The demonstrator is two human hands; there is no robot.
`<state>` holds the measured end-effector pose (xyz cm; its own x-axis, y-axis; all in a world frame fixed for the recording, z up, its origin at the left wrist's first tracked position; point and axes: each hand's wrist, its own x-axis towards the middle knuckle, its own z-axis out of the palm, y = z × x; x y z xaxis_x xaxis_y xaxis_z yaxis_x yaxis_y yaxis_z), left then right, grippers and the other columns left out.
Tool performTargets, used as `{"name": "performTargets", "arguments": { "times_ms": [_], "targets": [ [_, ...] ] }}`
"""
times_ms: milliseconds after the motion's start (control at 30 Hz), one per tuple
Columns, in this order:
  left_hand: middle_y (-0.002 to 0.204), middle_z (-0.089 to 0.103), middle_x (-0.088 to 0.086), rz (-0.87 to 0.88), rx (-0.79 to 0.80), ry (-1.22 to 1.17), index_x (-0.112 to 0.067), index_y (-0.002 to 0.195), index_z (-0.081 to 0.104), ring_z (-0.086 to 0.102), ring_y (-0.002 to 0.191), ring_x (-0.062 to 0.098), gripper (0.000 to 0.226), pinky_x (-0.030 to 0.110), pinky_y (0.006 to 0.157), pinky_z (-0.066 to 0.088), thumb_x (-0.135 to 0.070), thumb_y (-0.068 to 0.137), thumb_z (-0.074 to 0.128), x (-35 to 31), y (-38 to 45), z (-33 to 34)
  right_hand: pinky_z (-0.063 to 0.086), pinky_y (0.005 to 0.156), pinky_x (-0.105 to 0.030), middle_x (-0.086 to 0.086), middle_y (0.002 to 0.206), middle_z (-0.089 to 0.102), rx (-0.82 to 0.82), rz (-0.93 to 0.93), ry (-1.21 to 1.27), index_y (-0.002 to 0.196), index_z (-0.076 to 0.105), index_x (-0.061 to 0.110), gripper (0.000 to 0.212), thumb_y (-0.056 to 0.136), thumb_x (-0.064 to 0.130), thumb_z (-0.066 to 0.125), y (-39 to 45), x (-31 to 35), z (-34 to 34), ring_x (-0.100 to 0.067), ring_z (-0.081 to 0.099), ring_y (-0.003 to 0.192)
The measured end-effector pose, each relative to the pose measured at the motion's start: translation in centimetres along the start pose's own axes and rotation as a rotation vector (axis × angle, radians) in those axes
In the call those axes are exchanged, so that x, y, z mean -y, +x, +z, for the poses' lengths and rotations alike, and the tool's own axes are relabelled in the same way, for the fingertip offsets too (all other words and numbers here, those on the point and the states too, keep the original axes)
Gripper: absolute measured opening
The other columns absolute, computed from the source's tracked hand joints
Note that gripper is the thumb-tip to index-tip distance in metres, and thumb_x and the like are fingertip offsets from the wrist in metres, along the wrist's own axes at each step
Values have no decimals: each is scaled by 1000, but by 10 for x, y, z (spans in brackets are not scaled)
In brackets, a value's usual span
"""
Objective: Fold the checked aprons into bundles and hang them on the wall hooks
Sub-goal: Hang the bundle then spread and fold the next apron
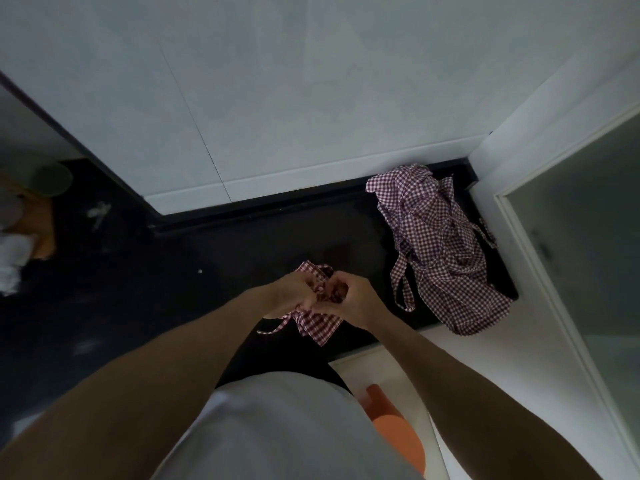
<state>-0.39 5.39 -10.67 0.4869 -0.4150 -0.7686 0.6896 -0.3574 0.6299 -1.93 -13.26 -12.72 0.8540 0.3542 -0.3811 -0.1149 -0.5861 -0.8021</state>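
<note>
A red-and-white checked apron (317,325), folded into a small bundle, is held over the dark counter (207,271) at the centre of the view. My left hand (294,296) and my right hand (349,299) both grip it, fingers curled into the cloth. A strap end hangs from the bundle at the lower left. Most of the bundle's middle is hidden by my fingers. A loose heap of checked aprons (440,247) lies on the counter's right end, in the corner. No wall hooks are in view.
White tiled wall (277,98) rises behind the counter. A white door frame with glass (571,237) stands at the right. At the far left sit a green cup (52,178) and white cloth (14,261). An orange object (394,424) lies below, by my torso.
</note>
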Motion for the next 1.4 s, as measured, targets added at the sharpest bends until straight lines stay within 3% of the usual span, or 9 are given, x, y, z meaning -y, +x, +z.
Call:
{"name": "performTargets", "arguments": {
  "times_ms": [100,200,333,467,633,733,967,1100,1400],
  "targets": [
    [100,63,19,62,-36,118,1,110,62,60,83,19,21,25,71,50,-13,95,63,-2,-1,5,45,63,-14,15,82,59,15,-12,-55,85,59,31,36,69,31,91,0,0,-2,4,57,70],
    [95,61,16,69,-66,68,-6,104,63,54,70,16,31,24,63,44,-34,103,50,-2,-3,8,54,77,-19,13,94,59,-18,-42,-83,100,64,22,37,73,32,88,0,1,1,-5,62,85],
    [101,50,19,47,-120,-24,5,123,51,44,84,28,41,29,65,39,-29,109,31,2,-3,9,56,81,-25,10,94,61,-66,-97,-97,96,68,18,32,74,30,87,-2,-1,9,-7,63,86],
    [99,57,19,65,-210,23,-2,118,49,55,81,27,30,28,67,48,-24,109,30,1,-5,10,47,69,-16,16,82,55,-145,-100,-82,85,72,11,22,73,20,88,-2,-2,16,0,56,71],
    [80,62,3,207,-448,176,-14,103,61,58,59,6,26,14,49,47,-21,107,37,2,-5,11,43,62,-13,12,77,56,-179,-74,-49,75,63,19,19,79,16,82,-1,-6,26,-1,55,63],
    [75,66,8,227,-479,-22,-11,99,66,60,48,2,32,14,47,48,-23,107,38,3,-11,12,51,68,-23,5,90,53,-170,-6,10,80,57,19,21,84,20,77,1,-2,28,-7,56,73],
    [80,70,16,177,-336,-442,2,100,69,68,68,19,30,24,66,59,-24,101,52,18,-15,5,49,72,-26,1,92,57,-218,47,57,81,58,14,14,84,14,72,2,3,31,-10,56,77],
    [98,75,13,218,-245,-188,-2,106,72,73,89,23,31,27,80,58,-11,77,78,23,-16,-7,52,73,-32,1,87,58,-206,111,70,74,57,17,17,84,11,70,5,6,25,-10,57,74],
    [90,65,-14,276,-560,330,-18,97,73,62,85,-2,14,13,71,50,-17,83,76,7,-13,4,44,70,-22,-5,94,61,-124,197,181,83,64,2,14,84,14,71,10,14,23,-8,56,78]
  ]
}}
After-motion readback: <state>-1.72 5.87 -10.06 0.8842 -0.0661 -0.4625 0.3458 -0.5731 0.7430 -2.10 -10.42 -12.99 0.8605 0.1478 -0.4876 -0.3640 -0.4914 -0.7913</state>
